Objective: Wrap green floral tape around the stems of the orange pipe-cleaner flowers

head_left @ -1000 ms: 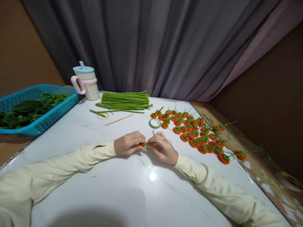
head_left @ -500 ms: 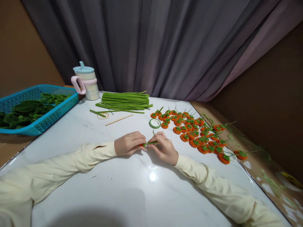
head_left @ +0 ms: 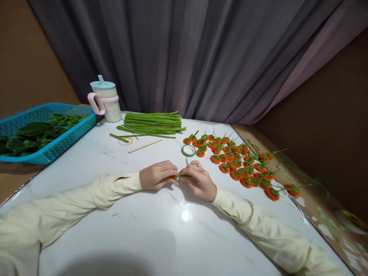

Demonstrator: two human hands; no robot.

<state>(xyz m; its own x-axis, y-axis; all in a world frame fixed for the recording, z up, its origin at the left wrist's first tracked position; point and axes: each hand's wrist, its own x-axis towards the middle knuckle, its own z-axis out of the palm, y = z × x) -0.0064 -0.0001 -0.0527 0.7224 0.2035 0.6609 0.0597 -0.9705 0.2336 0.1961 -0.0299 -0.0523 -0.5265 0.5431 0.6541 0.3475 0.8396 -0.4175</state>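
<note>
My left hand (head_left: 158, 175) is closed in a pinch round a small orange pumpkin (head_left: 173, 178) with a green top, mostly covered by the fingers. Close against it, my right hand (head_left: 199, 180) pinches a green stem (head_left: 185, 176) that points toward the pumpkin; whether the two are joined I cannot make out. A pale green strip of tape (head_left: 187, 162) sticks up behind the right fingers. Just beyond lies a roll of green tape (head_left: 184, 153). Many finished-looking orange pumpkins (head_left: 224, 168) with green tops and thin stems spread out to the right.
A bundle of green pipe cleaners (head_left: 153, 123) lies at the back. Nearer are a wooden stick (head_left: 145, 145) and a rubber band (head_left: 125, 141). On the left stand a lidded cup (head_left: 110, 107) and a blue basket (head_left: 48, 155) of green leaves. A white roll (head_left: 280, 189) sits at the right edge.
Both hands stay in nearly the same place. The green stem in my right fingers has turned slightly; the rest of the table looks the same.
</note>
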